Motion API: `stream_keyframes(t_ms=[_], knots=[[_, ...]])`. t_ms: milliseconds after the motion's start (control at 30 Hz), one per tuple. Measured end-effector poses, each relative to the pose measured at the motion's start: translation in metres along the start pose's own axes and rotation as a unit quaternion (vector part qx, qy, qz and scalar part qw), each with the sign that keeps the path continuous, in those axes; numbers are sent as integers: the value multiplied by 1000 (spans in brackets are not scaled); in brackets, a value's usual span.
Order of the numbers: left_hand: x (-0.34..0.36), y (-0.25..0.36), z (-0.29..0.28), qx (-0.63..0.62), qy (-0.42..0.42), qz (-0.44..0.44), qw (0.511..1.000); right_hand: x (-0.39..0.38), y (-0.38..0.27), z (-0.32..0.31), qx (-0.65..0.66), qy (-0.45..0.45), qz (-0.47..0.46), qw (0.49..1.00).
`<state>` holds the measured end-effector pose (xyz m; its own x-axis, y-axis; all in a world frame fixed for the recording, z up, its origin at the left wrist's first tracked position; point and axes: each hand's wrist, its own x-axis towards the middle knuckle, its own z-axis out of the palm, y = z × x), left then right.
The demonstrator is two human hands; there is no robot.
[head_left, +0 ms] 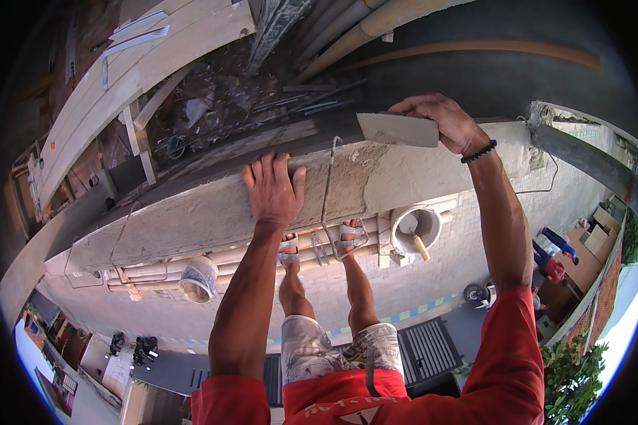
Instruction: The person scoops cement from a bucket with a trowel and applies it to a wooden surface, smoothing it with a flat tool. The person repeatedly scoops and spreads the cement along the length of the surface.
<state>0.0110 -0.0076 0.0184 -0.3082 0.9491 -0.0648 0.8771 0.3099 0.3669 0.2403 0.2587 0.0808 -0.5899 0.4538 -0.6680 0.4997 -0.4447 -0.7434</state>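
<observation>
My left hand [272, 188] lies with fingers spread on the long concrete ledge [191, 222], near its far edge. Farther right, my right hand [443, 122] grips a flat steel trowel [400, 130], whose grey, mortar-smeared blade sits at the ledge's far edge; its handle is hidden by the fingers. Between the two hands, a bent metal rod [326, 188] hooks over the ledge. Rough, darker mortar [351, 180] covers the surface right of the rod, meeting a smoother, paler stretch under the trowel.
My sandalled feet stand on bamboo poles [237, 268] below the ledge. A mortar bucket [417, 230] holding a wooden-handled tool is at right, another bucket [198, 278] at left. Beyond the ledge are debris [216, 106] and planks [156, 53]. People [554, 269] appear far below.
</observation>
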Motion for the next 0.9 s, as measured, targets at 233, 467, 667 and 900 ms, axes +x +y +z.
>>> stream_keyframes(t_ms=[233,467,667,900], knots=[[0,-2,1,7,15,7,1000,-77,-18,29,-242,167,-36,955],[1,-1,0,15,16,13,1000,-87,2,80,-455,266,-144,838],[0,-2,2,13,14,8,1000,-61,26,97,-481,284,-164,813],[4,3,2,6,7,5,1000,18,28,113,-428,285,-187,837]])
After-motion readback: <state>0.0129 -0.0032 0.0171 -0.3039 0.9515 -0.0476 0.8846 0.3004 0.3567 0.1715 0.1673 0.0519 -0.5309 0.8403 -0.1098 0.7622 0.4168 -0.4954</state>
